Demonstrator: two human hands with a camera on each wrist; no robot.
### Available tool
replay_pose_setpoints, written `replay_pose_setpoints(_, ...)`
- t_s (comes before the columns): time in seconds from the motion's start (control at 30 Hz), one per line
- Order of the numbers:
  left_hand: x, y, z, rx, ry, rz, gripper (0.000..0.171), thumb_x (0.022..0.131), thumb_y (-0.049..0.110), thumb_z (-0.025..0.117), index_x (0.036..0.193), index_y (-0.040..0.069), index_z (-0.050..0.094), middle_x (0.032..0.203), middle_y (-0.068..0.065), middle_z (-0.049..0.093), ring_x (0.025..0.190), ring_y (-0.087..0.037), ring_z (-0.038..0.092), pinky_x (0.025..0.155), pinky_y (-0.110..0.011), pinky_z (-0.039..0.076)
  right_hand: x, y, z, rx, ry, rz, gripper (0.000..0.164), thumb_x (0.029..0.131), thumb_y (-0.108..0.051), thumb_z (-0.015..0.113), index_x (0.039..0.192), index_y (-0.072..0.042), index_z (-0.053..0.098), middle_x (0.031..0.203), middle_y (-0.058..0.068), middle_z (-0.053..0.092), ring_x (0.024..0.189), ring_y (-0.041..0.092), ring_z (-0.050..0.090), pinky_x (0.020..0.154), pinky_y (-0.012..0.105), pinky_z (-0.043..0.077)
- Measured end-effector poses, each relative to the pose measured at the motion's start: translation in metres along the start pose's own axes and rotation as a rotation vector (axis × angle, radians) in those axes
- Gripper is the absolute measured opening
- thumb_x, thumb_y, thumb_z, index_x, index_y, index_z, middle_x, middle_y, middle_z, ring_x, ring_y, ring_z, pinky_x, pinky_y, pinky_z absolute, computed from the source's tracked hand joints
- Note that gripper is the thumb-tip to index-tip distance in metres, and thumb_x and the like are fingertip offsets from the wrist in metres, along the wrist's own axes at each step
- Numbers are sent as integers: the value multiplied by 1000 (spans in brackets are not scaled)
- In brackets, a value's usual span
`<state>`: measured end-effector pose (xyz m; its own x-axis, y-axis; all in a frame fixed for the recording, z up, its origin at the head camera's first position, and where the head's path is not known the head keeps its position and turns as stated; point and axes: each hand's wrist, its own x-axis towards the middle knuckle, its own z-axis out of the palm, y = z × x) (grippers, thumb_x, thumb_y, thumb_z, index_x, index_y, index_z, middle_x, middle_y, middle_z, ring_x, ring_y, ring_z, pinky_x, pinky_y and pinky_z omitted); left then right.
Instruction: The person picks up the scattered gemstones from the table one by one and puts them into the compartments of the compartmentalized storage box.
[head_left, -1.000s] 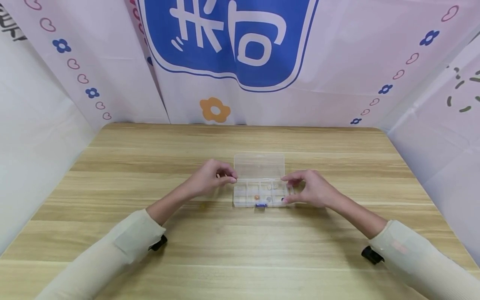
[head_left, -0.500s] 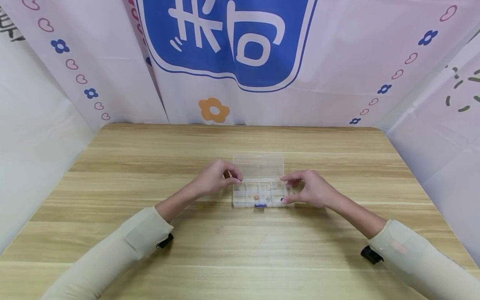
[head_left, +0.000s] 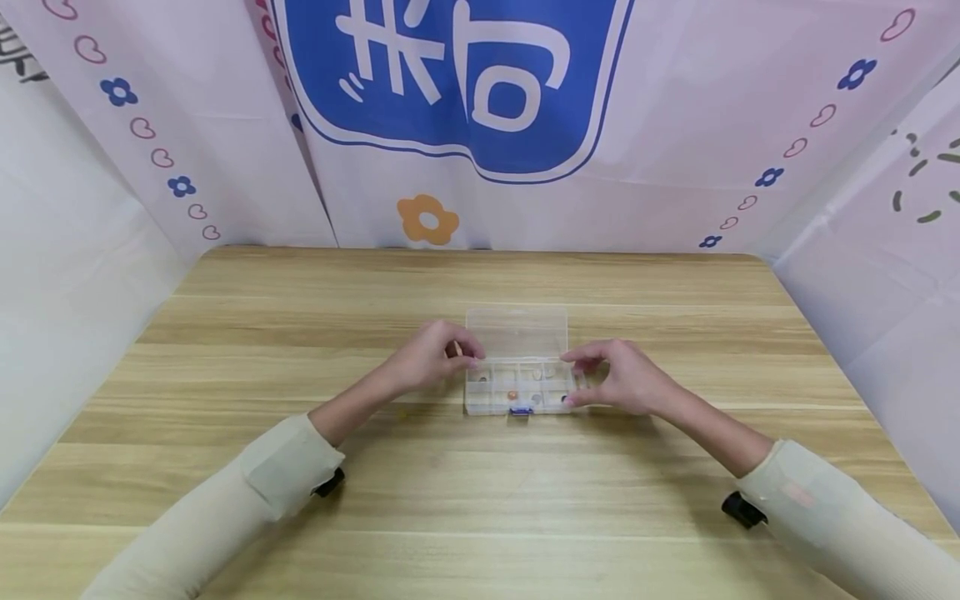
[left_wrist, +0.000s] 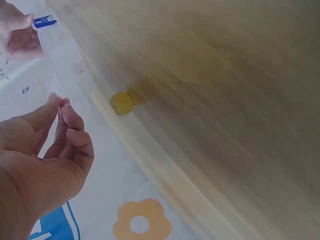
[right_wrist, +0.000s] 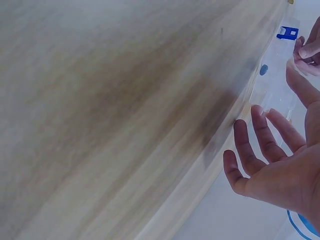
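Observation:
A clear compartment box (head_left: 517, 408) stands on the table, its clear lid (head_left: 517, 332) raised at the back and a blue latch (head_left: 521, 411) in front. Inside it are a small orange piece (head_left: 513, 395), a dark blue piece (head_left: 565, 399), several pale pieces and, in the back-left compartment, a small dark piece (head_left: 483, 380). Just over that compartment is my left hand (head_left: 429, 360), thumb and fingertips close together with nothing visible between them. My right hand (head_left: 626, 379) holds the box's right end, thumb at the front and forefinger at the back corner.
A yellow bead-like piece (left_wrist: 122, 103) lies on the wooden table (head_left: 480, 500) left of the box, near my left forearm. A printed cloth (head_left: 600, 217) hangs along the table's back edge, and more cloth hangs at both sides.
My left hand has moved right, over the box's back-left compartment, and let go of the small dark piece, which now lies inside. The right hand has stayed at the box's right end.

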<state>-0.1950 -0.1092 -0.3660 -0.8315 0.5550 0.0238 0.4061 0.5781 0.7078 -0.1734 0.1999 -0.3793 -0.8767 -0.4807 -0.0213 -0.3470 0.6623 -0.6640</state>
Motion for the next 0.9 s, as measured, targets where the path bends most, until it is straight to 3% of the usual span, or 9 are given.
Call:
replay_pose_setpoints(0.23,-11,-6,-7,-1,29,33,3,93,-3,74,93,-2,77,84,-8,73,70,-15,61,62,-24,50,0,0,0,-5,3,-3,63,76,-25,95,127,4,70,103,7,73,97,24,64,90,46,54)
replay_pose_setpoints(0.67,-42,-24,-20,-16,-14,3,4,90,-3,77,93,-5,75,80,-4,70,68,-13,59,62,-24,51,0,-2,0,-14,1,-3,64,76,-26,95,127,3,70,103,7,73,97,24,64,90,46,54)
replay_pose_setpoints(0.9,-55,-36,-26,4,-57,-8,4,90,2,79,91,-1,76,81,-1,70,71,-12,60,66,-25,53,0,-3,1,5,1,0,63,75,-24,95,127,4,70,102,7,73,97,24,65,91,47,54)
